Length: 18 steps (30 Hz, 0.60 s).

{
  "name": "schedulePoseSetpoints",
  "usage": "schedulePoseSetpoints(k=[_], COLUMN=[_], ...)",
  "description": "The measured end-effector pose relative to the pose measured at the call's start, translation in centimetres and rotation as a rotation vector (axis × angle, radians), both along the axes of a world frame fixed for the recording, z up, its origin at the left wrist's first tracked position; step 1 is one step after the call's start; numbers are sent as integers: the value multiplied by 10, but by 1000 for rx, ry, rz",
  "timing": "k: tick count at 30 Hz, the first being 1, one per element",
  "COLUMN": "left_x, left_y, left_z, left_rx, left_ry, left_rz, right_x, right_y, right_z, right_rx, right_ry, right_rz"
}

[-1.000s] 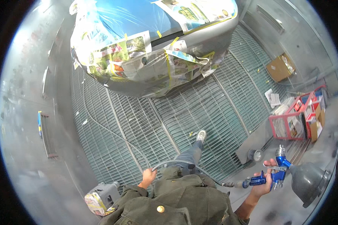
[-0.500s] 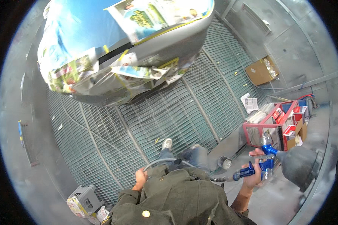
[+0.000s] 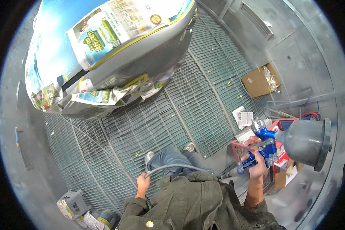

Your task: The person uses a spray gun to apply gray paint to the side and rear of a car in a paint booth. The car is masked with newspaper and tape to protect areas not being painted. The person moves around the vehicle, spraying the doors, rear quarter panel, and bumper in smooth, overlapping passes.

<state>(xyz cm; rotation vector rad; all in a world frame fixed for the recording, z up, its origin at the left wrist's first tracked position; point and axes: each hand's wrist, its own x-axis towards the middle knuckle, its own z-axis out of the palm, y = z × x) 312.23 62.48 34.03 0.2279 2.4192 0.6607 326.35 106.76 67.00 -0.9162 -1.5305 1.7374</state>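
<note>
My right hand point(image 3: 258, 163) is wrapped round the handle of a blue spray gun point(image 3: 265, 147), with its silver nozzle up toward the far left. A grey paint cup point(image 3: 304, 142) is fixed to the gun and sticks out to the right. From the base of the handle a grey air hose point(image 3: 180, 166) runs left across my lap. My left hand point(image 3: 142, 182) is closed on that hose. Ahead at the upper left, apart from both hands, is a car body point(image 3: 142, 53) with printed paper, clear film and yellow tape over parts of it.
Metal grating point(image 3: 138, 130) covers the floor. An open cardboard box point(image 3: 258, 82) stands by the right wall. Below the gun is a red-framed cart point(image 3: 237, 147) with boxes in it, partly hidden. Paper sheets point(image 3: 243, 117) lie beside it. A grey case point(image 3: 73, 205) sits at the lower left.
The spray gun and my right hand have risen, and the cup now covers part of the cart. My view has shifted, so the car sits further left. My left hand keeps the hose.
</note>
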Motion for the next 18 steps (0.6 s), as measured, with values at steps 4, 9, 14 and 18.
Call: schedulePoseSetpoints(k=[4,9,14,18], left_x=[10,9,-9,-28], left_y=[73,163,257,327], left_z=[-12,-15,-39,-48], left_rx=[28,31,116,-53], left_ry=[7,28,89,84], left_rz=[27,150,215,184], right_x=[-11,-54,-104,-132], right_y=[84,174,263,326], right_z=[-1,-5,-10,-18], right_rx=[-26,15,9,29], right_ry=[-9,6,-13,-6], right_rz=[60,110,161,169])
